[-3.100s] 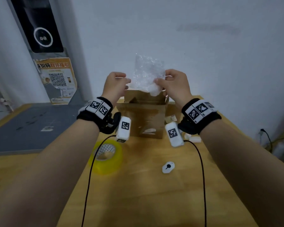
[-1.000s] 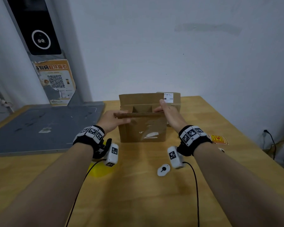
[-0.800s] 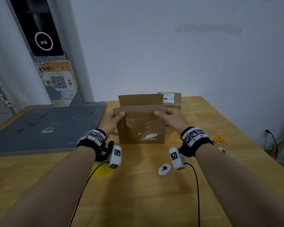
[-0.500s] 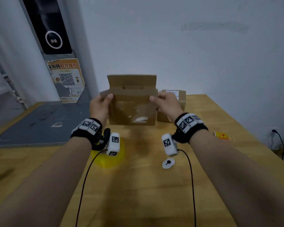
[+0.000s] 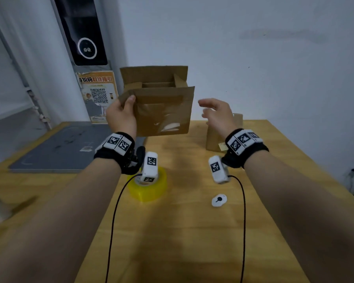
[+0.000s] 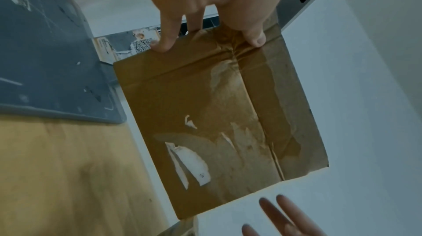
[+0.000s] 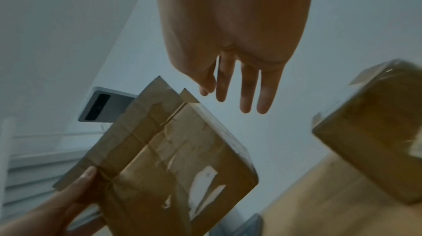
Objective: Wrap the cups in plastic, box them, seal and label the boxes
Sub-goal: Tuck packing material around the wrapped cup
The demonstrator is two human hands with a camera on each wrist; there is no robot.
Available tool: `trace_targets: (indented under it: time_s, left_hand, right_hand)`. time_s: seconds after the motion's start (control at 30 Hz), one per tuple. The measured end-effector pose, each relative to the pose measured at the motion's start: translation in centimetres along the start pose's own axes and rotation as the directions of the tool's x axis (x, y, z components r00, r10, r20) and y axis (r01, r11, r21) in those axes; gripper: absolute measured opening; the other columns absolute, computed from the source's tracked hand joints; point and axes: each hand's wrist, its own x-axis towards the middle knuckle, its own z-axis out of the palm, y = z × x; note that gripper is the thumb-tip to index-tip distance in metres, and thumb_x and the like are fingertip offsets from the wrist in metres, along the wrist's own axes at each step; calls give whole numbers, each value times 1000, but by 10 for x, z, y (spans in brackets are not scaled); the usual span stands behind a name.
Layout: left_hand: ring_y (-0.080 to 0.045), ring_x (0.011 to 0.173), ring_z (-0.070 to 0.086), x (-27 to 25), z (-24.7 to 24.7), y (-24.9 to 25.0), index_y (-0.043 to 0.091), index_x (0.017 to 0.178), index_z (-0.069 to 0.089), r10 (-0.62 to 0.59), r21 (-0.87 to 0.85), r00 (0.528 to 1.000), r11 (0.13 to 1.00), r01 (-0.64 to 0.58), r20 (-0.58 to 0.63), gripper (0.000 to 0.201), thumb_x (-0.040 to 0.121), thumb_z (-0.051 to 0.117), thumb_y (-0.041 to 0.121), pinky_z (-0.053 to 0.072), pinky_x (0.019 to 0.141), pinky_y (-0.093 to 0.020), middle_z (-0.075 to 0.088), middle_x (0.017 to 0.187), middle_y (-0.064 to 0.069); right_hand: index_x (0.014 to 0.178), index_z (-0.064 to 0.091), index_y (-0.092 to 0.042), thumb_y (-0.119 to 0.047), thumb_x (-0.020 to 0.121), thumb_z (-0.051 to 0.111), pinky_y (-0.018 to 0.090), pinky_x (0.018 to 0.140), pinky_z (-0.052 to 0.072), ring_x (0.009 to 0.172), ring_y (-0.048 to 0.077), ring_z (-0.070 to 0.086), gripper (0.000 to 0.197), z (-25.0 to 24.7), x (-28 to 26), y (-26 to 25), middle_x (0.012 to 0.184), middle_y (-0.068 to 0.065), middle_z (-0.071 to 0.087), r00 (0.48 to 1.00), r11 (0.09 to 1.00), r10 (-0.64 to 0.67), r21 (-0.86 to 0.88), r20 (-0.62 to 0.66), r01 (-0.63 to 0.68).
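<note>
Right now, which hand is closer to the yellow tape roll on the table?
Left. The left hand holds the open box up behind the yellow tape roll; the right hand hangs open, farther off to the right.

The tape roll (image 5: 147, 186) lies on the table (image 5: 172, 231), the mat (image 5: 59, 150) to its left, a small box (image 5: 217, 135) behind right.

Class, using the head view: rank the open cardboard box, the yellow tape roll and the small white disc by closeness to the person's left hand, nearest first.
1. Open cardboard box: gripped at its left edge by the left hand, raised above the table.
2. Yellow tape roll: on the table, below the left wrist.
3. Small white disc: on the table, over on the right.
</note>
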Motion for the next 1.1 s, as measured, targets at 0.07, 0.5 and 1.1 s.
trace_targets:
  time_s: [0.07,0.5,1.1]
  left_hand:
    - [-3,83,67,-10,6,-6,16,107,78,-11,23,1000,1000,11,29,19,98,66,29,49,72,-9,73,94,6]
    - [-18,87,71,-95,42,-50,30,86,73,-139,119,950,987,109,281,15,97,66,37,56,80,-36,75,87,6]
    - [-12,93,64,-111,60,-61,19,106,67,-367,250,874,922,295,318,27,91,72,41,52,86,-31,69,103,6]
  right_hand:
    - [114,73,-27,-9,100,53,45,104,54,113,16,67,31,-13,-6,14,117,-11,69,997,998,59,-14,-55,-60]
    - [97,62,13,-49,95,66,54,86,61,110,43,64,62,-35,-62,77,126,33,55,968,964,252,88,5,-251]
    - [65,48,-19,-36,93,61,38,63,50,63,21,48,35,-45,-52,100,65,1,48,919,934,357,46,-165,-355]
